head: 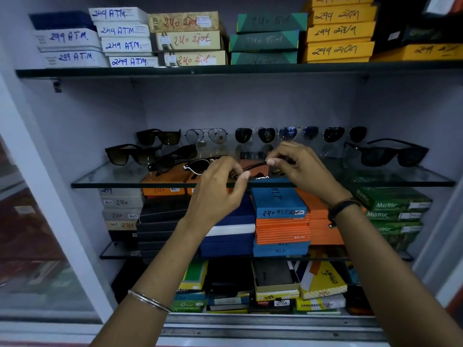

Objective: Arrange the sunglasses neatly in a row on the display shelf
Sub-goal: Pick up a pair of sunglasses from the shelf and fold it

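A glass display shelf holds several sunglasses. Along the back runs a row: a dark square pair, a clear aviator pair, a dark aviator pair, a blue-lens pair and another dark pair. In front lie a brown pair, a tilted black pair and a large black pair. Both hands hold one dark pair with a white-edged frame over the shelf's middle. My left hand grips its front; my right hand pinches a temple arm.
Labelled boxes fill the upper shelf. Under the glass shelf stand orange, blue, green and dark boxes, with more boxes at the bottom. A sliding glass door stands at the left and the cabinet track runs along the front.
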